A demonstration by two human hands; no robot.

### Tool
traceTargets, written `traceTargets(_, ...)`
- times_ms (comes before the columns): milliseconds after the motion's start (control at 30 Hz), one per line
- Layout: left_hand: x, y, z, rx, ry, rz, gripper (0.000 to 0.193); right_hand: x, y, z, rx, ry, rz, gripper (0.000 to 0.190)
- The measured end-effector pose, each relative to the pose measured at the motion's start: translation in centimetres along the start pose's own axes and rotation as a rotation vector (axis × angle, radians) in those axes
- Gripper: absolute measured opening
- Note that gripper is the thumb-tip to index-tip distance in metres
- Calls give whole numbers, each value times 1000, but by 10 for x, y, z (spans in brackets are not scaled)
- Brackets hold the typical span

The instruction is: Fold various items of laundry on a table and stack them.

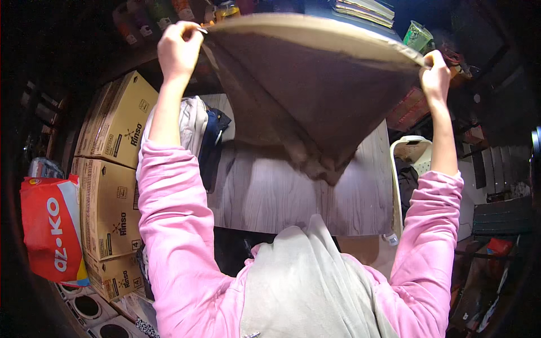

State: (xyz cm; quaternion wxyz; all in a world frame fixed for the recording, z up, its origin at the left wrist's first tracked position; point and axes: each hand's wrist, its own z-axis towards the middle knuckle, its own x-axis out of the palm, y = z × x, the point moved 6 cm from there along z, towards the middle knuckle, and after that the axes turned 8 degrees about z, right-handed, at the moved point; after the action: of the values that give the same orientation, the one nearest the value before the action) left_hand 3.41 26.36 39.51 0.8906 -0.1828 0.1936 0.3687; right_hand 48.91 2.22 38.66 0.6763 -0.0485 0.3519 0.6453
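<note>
A dark brown cloth [329, 93] with a paler beige upper edge is stretched in the air between my hands. My left hand [179, 50] pinches its left corner, and my right hand [436, 78] grips the right one. From there the fabric sags to a bunched point in the middle, over a wood-grain table [274, 203]. Blur along the lower part hides whether it touches the tabletop. On the table's left side lies a pile of folded clothes [194, 122], pale ones with dark blue beside them, partly behind my left arm.
Rinso cardboard boxes [112, 207] are stacked at the left, beside a red Az-Ko bag [53, 230]. Right of the table stands a cream plastic laundry basket [412, 145] with dark cloth inside. A green-tinted plastic cup [417, 36] and stacked papers [365, 12] sit at the far side.
</note>
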Motion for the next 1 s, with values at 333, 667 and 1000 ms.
traceTargets(333, -100, -20, -25, -75, -75, -146, 9, -83, -7, -3, 37, -69, 319, 16)
traceTargets(667, -127, -48, -250, -459, 284, -195, 10, -95, -21, -208, 437, 201, 689, 25)
traceTargets(1000, -109, -79, -409, -512, 578, -127, 11, -64, -83, -385, 718, 419, 768, 33)
